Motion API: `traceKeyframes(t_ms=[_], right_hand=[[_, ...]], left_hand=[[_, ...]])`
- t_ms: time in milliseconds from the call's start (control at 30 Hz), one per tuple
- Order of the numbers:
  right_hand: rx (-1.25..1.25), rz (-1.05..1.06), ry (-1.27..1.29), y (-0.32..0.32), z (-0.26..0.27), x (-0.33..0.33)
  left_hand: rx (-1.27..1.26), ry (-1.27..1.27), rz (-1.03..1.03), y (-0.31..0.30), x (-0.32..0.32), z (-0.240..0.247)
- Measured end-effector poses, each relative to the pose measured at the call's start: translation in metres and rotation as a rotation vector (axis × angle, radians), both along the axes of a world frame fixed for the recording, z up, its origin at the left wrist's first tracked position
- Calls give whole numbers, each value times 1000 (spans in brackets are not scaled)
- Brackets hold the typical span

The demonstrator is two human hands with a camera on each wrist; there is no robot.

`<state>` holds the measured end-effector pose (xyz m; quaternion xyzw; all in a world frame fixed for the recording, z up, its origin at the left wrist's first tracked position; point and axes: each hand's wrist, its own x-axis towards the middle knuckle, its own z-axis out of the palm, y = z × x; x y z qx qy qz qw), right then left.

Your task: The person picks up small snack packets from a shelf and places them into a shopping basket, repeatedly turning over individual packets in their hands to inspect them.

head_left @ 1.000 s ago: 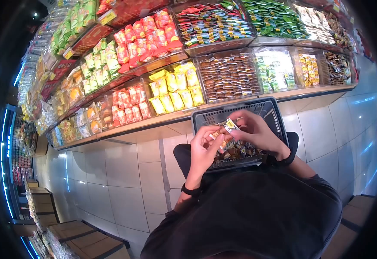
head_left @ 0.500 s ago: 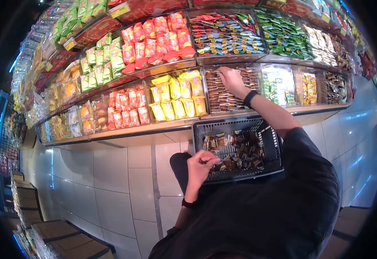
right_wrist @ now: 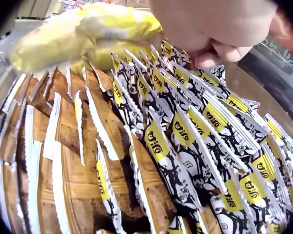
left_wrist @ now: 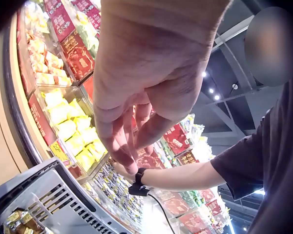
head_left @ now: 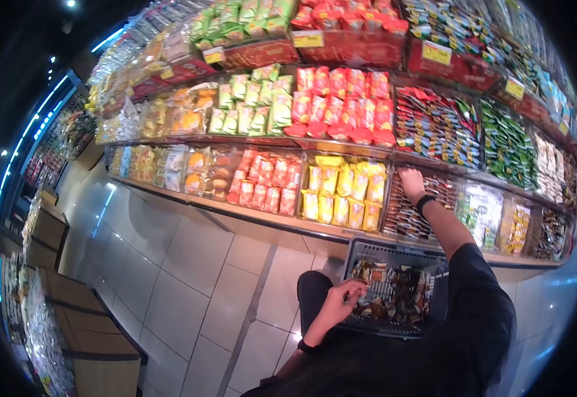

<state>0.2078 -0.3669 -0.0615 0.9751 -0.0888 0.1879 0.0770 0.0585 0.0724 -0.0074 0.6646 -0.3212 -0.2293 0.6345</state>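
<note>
My right hand [head_left: 410, 182] reaches into a bin of small brown packets [head_left: 407, 218] at its back left corner. In the right wrist view, the curled fingers of that hand [right_wrist: 215, 29] touch black-and-white packets with yellow labels [right_wrist: 183, 134]; whether they pinch one is hidden. Over the left side of a dark basket [head_left: 439, 294] hangs my left hand [head_left: 341, 304]. The left wrist view shows this hand [left_wrist: 151, 73] with loosely curled fingers and nothing visible between them. Small wrapped pieces [head_left: 407, 294] lie inside the basket.
Yellow packets [head_left: 342, 192] fill the bin left of the brown ones, with red-and-white packets [head_left: 268, 178] farther left. Clear dividers separate the bins. The shelf's wooden front edge [head_left: 288, 221] runs behind the basket. Cardboard boxes [head_left: 96, 331] stand at lower left.
Both hands held a small packet over the basket; then my right hand moved to the brown packets, where it remains. My left hand stayed by the basket. The head view has shifted left.
</note>
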Motion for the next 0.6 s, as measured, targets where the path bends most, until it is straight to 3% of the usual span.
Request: traceKeyframes(t_ms=[167, 233, 333, 367, 400, 467, 500, 567, 600], right_hand=[[-23, -85, 75, 10, 6, 10], [-61, -38, 49, 13, 6, 2], [260, 122, -268, 67, 41, -50], [282, 277, -464, 92, 50, -74], [392, 247, -478, 114, 45, -99], [635, 196, -195, 136, -2, -166], [639, 59, -78, 137, -66, -196], [566, -59, 399, 140, -122, -265], [810, -144, 804, 123, -151, -291]], left_hand=[[7, -37, 32, -2, -2, -14], [38, -32, 50, 2, -2, 2], [128, -78, 24, 12, -4, 7], [130, -82, 43, 16, -4, 4], [130, -20, 8, 20, -5, -1], [123, 142, -55, 25, -8, -15], [126, 139, -45, 26, -10, -22], [-20, 311, -103, 24, -15, -33], [-48, 307, -113, 22, -18, -32]])
